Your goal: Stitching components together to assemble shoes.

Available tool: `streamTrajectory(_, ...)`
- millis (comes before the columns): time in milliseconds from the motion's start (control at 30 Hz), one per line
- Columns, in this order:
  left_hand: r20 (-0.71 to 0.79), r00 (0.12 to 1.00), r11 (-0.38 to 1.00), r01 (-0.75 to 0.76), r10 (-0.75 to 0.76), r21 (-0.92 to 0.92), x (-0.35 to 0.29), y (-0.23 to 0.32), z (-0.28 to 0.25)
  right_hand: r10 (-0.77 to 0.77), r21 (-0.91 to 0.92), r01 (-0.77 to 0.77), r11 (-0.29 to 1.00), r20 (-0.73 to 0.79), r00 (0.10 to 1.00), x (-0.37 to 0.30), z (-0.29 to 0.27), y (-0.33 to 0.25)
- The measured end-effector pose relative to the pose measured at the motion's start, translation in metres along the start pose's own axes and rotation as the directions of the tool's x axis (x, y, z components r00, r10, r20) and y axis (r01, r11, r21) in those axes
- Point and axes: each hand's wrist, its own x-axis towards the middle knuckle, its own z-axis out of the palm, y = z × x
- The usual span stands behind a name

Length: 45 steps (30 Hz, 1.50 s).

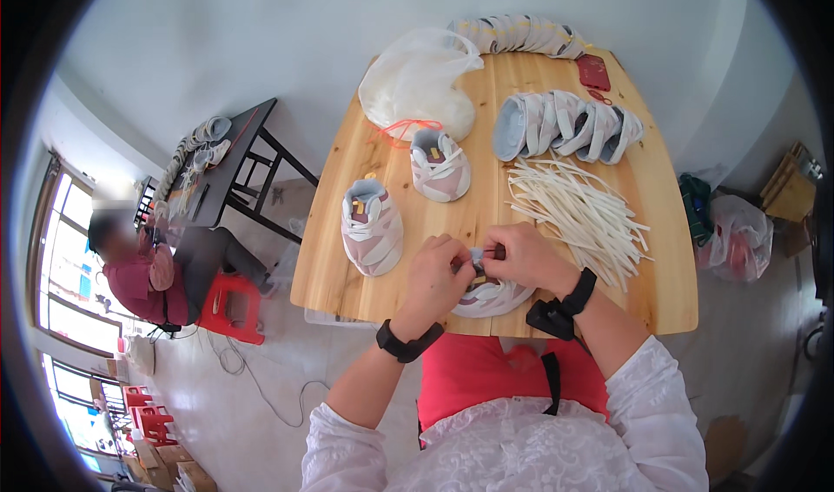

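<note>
At the front edge of the table, a pale grey and pink shoe upper (pixel 497 301) lies between my hands, its opening partly hidden by my fingers. My left hand (pixel 439 275) is closed, pinching at the left side of that opening. On the other side, my right hand (pixel 530 257) is also closed, thumb and fingertips pressed together at the upper. Whether a lace is in the fingers is too small to tell. Two laced shoe uppers stand to the left: one (pixel 372 231) near my left hand, another (pixel 440 166) farther back.
A loose pile of white laces (pixel 582 218) lies right of my hands. Behind it sits a row of nested uppers (pixel 569 127). A white plastic bag (pixel 417 84), a longer stack of uppers (pixel 521 36) and a red card-like item (pixel 593 72) are at the back. Another person (pixel 152 275) sits far left.
</note>
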Motion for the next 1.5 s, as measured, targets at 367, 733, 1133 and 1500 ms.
streamTrajectory(367, -0.052, 0.997, 0.997, -0.062, 0.064, 0.036, -0.005, 0.012, 0.001, 0.077, -0.081, -0.074, 0.994, 0.039, 0.996, 0.002, 0.003, -0.007)
streamTrajectory(733, -0.056, 0.998, 1.0, 0.013, -0.014, -0.011, -0.006, 0.011, 0.003, 0.03, -0.186, -0.04, 0.982, -0.06, 0.998, 0.0, 0.01, -0.005)
streamTrajectory(1133, -0.031, 0.997, 0.995, -0.074, 0.076, 0.066, -0.01, 0.027, 0.0, -0.108, -0.264, 0.061, 0.963, -0.164, 0.98, -0.009, 0.012, -0.007)
streamTrajectory(1500, -0.218, 0.976, 0.968, -0.061, 0.006, -0.245, -0.024, 0.031, -0.015, 0.338, 0.107, -0.331, 0.937, -0.055, 0.939, -0.056, -0.044, -0.033)
